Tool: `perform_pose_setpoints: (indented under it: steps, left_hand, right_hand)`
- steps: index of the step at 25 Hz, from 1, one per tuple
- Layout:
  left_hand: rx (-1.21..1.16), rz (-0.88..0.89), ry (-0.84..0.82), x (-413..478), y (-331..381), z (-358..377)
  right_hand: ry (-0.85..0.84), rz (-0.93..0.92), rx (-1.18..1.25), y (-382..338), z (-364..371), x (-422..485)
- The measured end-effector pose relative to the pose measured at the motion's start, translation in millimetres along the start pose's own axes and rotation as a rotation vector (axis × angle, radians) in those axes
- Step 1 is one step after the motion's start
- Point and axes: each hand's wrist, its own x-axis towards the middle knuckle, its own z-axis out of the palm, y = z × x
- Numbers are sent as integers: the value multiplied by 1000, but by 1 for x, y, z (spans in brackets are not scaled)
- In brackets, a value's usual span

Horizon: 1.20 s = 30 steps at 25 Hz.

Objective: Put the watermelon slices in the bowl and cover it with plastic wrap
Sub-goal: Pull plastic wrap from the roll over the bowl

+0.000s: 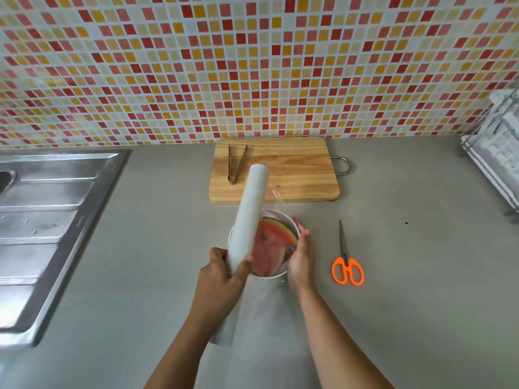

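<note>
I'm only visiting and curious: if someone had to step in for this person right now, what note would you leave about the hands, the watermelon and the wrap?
Left hand: grips the plastic wrap roll, held slanting over the bowl's left side.
Right hand: open, fingers laid against the right side of the bowl.
Things: the watermelon slices are in the bowl on the counter. Clear film runs off the roll towards the right hand.
Done: slices are in.
Left: probably draw the film fully over, cut it free with the scissors lying right of the bowl, and press the edges round the rim.
</note>
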Motion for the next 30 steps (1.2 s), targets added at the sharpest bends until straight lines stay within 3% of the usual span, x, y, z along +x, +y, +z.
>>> perform_pose_setpoints:
  steps: [6, 14, 19, 22, 26, 30]
  left_hand:
    - [-20, -70, 28, 6, 2, 1]
    - [-14, -179, -104, 13, 4, -9]
    - [173, -109, -39, 15, -1, -12]
    - [147, -85, 48, 17, -5, -11]
    - [54, -99, 21, 19, -12, -12]
    - [108, -113, -27, 23, -17, -17]
  right_hand:
    - [10, 1, -3, 2, -1, 9]
    - [12, -15, -75, 1, -2, 13]
    - [-7, -52, -112, 0, -5, 13]
    - [-5, -64, -158, -2, -6, 14]
    - [-7, -93, -176, -4, -6, 12]
    - [-31, -70, -180, -5, -7, 13]
